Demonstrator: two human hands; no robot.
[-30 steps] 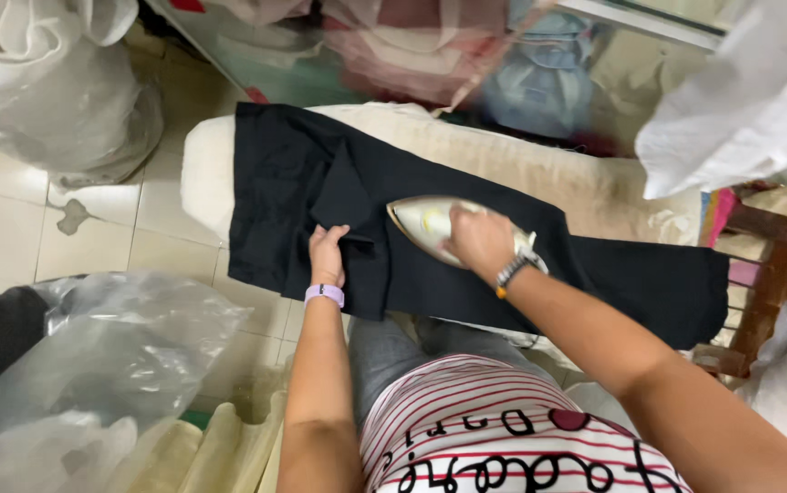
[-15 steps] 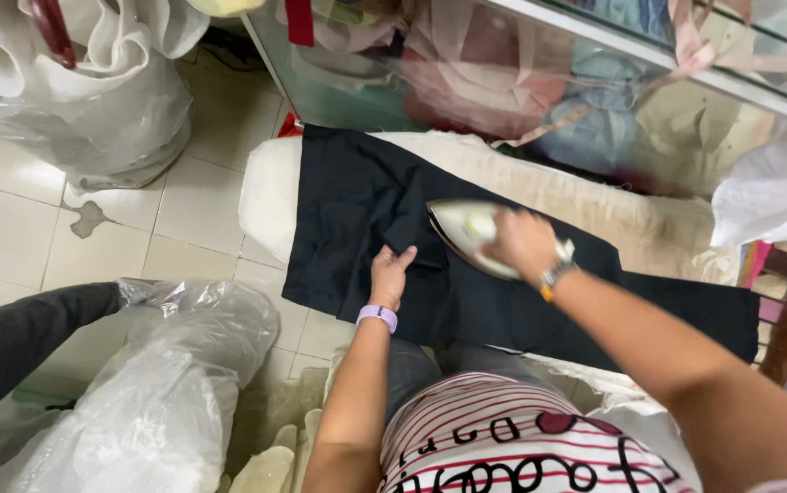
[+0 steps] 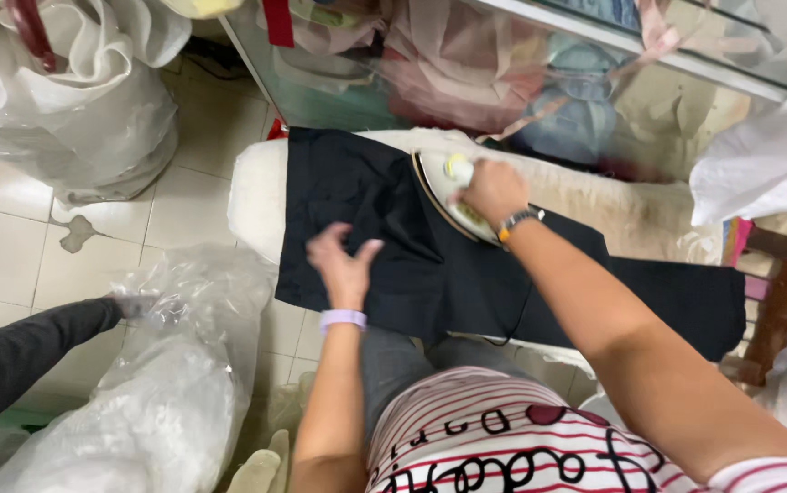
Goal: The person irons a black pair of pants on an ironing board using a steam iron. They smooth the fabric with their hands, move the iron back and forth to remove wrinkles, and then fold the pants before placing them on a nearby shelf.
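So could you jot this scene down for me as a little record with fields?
Right hand: grips the iron on the black garment
Left hand: fingers spread on the garment
Surface: pale padded ironing board
Left wrist: lilac band
Nearby: clear plastic bags on the tiled floor

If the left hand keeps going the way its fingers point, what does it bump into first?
Probably the black cloth garment spread on the padded cream ironing board: the left hand points across it, fingers spread, though whether it already touches the fabric is unclear.
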